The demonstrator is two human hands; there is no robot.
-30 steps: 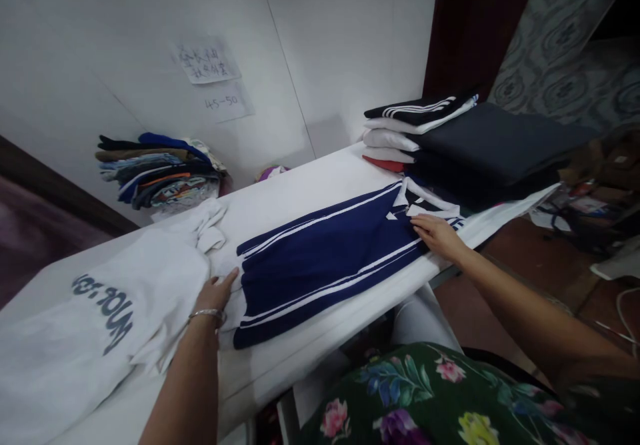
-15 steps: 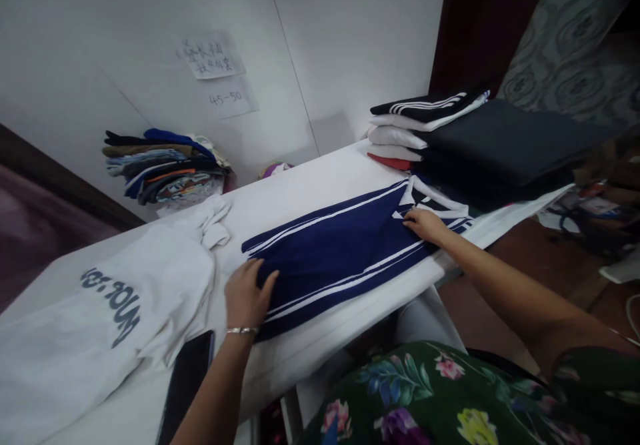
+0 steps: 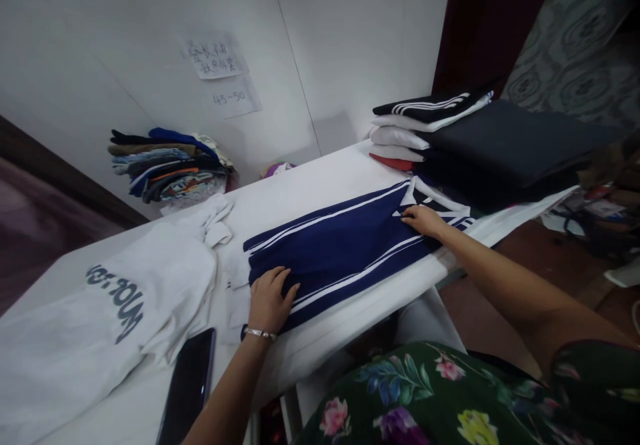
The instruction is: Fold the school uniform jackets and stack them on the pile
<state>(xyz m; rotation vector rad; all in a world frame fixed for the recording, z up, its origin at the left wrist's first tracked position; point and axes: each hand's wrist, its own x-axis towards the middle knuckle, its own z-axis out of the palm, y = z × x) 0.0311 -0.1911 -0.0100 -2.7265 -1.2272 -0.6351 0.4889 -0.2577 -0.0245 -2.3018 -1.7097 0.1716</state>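
A navy-blue shirt (image 3: 345, 238) with white stripes along both long sides lies folded into a long strip across the white table. Its white-edged collar points right. My right hand (image 3: 423, 221) has its fingers pinched together on the cloth by the collar. At the left end, my left hand (image 3: 273, 298) rests on the shirt with thumb and fingers apart, its palm side hidden. A bit of white cloth (image 3: 237, 288) shows just left of that hand.
A white shirt with dark lettering (image 3: 165, 265) spreads over the table's left part, near a dark phone (image 3: 187, 385). Folded clothes (image 3: 170, 158) are stacked by the wall. Another stack (image 3: 505, 138) stands at right. Paper notes (image 3: 215, 58) hang on the wall.
My left hand has slid right and slightly down over the shirt's left end, where the cloth now bunches and white cloth shows. My right hand has stayed at the collar.
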